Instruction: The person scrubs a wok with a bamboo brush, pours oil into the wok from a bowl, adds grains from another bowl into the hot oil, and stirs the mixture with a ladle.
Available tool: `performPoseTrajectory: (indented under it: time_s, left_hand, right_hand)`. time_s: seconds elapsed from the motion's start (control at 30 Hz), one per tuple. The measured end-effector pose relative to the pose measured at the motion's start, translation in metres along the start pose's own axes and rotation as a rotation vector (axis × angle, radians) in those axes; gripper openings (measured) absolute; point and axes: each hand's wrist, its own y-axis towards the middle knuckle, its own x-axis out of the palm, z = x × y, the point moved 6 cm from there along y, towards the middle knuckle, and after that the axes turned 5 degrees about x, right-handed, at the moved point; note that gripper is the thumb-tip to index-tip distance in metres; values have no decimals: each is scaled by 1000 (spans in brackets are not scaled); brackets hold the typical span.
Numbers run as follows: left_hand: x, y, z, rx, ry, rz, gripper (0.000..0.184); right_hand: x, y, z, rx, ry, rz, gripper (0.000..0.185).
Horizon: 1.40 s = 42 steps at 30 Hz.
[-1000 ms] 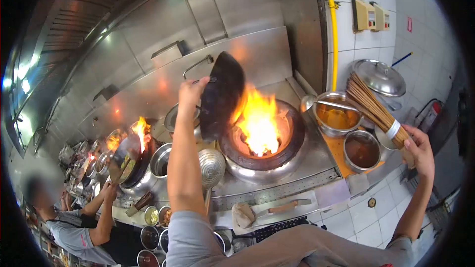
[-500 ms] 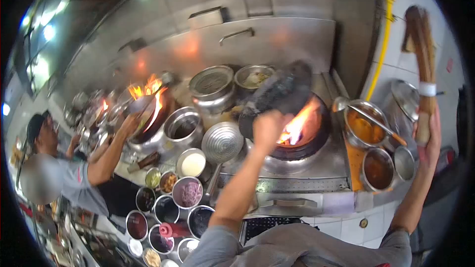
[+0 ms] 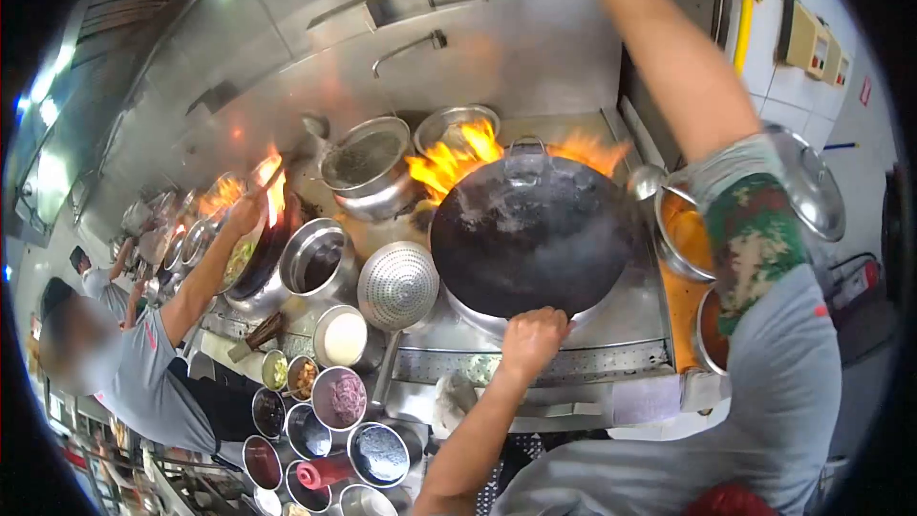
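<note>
My left hand (image 3: pixel 535 342) is closed round the near handle of a large black wok (image 3: pixel 530 234). The wok sits over the burner, its dark inside facing me with some haze over it. Flames (image 3: pixel 441 170) rise behind its far rim. My right arm stretches up past the top edge of the view; only a bit of the hand shows there, and its fingers and anything in them are hidden. A perforated ladle (image 3: pixel 398 285) lies left of the wok.
A metal pot (image 3: pixel 367 158) stands at the back left, and a bowl of orange liquid (image 3: pixel 686 229) at the right. Bowls of ingredients (image 3: pixel 339 398) are at the lower left. A co-worker (image 3: pixel 143 363) works at another flaming wok on the left. A tap (image 3: pixel 409 50) juts from the back wall.
The wok has come down from its raised tilt onto the burner, with my left hand at its near side. My right arm has swung from the right side to the top; the bamboo brush is out of view.
</note>
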Motion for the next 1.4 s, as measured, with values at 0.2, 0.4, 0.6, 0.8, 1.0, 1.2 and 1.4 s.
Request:
performPoseTrajectory:
  time_s: [0.2, 0.4, 0.6, 0.8, 1.0, 1.2, 1.4]
  left_hand:
    - [-3, 2, 3, -14, -27, -16, 31]
    - [2, 5, 0, -21, -1, -51, 23]
    - [9, -2, -7, -76, -51, -95, 27]
    - [-11, -16, 3, -423, -93, -266, 36]
    - [28, -30, 0, -414, -79, 172, 31]
    - [32, -32, -4, -408, -84, 178, 32]
    - [35, -32, -3, -431, -76, 187, 33]
  right_hand:
    - [69, -241, 144, 353, -475, -525, 44]
    - [60, -363, 203, 586, -555, -857, 43]
    - [33, -505, 137, 243, -91, -1205, 58]
    - [6, -437, 263, 82, -370, -1188, 42]
    - [56, -534, 179, 525, 20, -1319, 59]
    - [9, -451, 297, 212, -209, -1459, 52]
    - [121, -509, 372, 190, -131, -1352, 53]
